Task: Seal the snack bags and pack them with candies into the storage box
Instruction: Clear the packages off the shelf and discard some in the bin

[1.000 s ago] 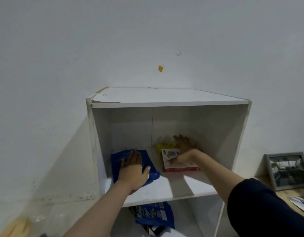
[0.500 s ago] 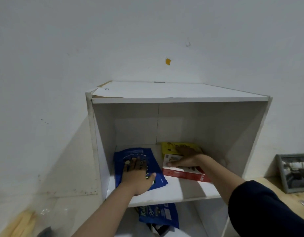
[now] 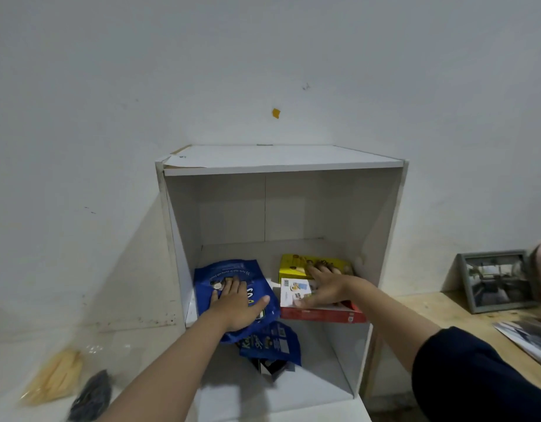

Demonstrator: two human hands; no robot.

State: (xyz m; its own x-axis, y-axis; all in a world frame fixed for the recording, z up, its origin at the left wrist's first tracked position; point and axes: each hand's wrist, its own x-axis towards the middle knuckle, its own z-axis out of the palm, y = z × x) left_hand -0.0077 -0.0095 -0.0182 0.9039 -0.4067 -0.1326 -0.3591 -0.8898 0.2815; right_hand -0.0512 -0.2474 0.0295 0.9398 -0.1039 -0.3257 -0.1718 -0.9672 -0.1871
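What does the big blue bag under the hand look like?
The blue snack bag looks like shiny, crinkly plastic with white and yellow print. It lies flat on the left of the upper shelf, its near end hanging over the front edge. The left hand rests flat on it, fingers straight.

Upper bay of white open-front shelf unit point(image 3: 281, 166): tall clear space above contents. Shelf floor crowded: blue foil snack bag point(image 3: 232, 278) left, overhanging front edge; red-edged flat carton point(image 3: 321, 313) right, yellow box point(image 3: 293, 266) behind. Narrow bare strip between. Lower bay: second blue bag point(image 3: 272, 345) blocks centre, right side open.
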